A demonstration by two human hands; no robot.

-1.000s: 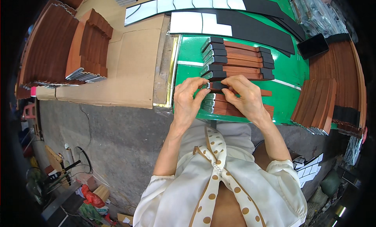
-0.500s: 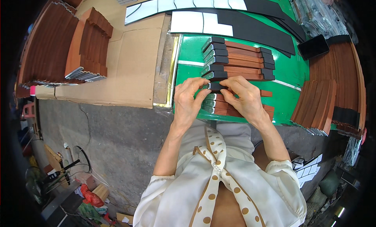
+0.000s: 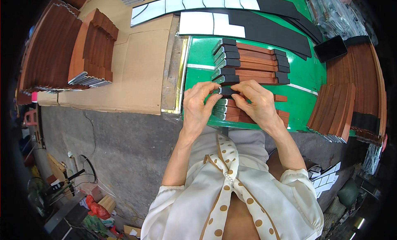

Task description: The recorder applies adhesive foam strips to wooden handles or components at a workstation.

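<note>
A: Where is the bar (image 3: 227, 91)?
B: Between the two hands, above the near edge of the green tabletop (image 3: 304, 100). It lies crosswise, with black wrapping near its left end. I can't tell whether it rests on anything.
A: And the hands?
B: The left hand (image 3: 197, 102) pinches the left end between thumb and fingers. The right hand (image 3: 260, 101) pinches the black wrapping, thumb below, fingers above. Neither is spread.
A: What lies just beside them?
B: On the near side, brown bars (image 3: 237, 114) with pale metallic ends, partly under the right hand. On the far side, a row of wrapped bars (image 3: 256, 67), black at both ends.
A: Farther out?
B: Beyond that row, black sheets (image 3: 273, 33) with white pieces on them. To the right, a dark flat device (image 3: 331, 49) and a fanned brown stack (image 3: 332, 111).
A: And the left side?
B: A cardboard sheet (image 3: 142, 74), with a stepped brown stack (image 3: 96, 45) on it. Below that, the grey floor (image 3: 124, 145).
</note>
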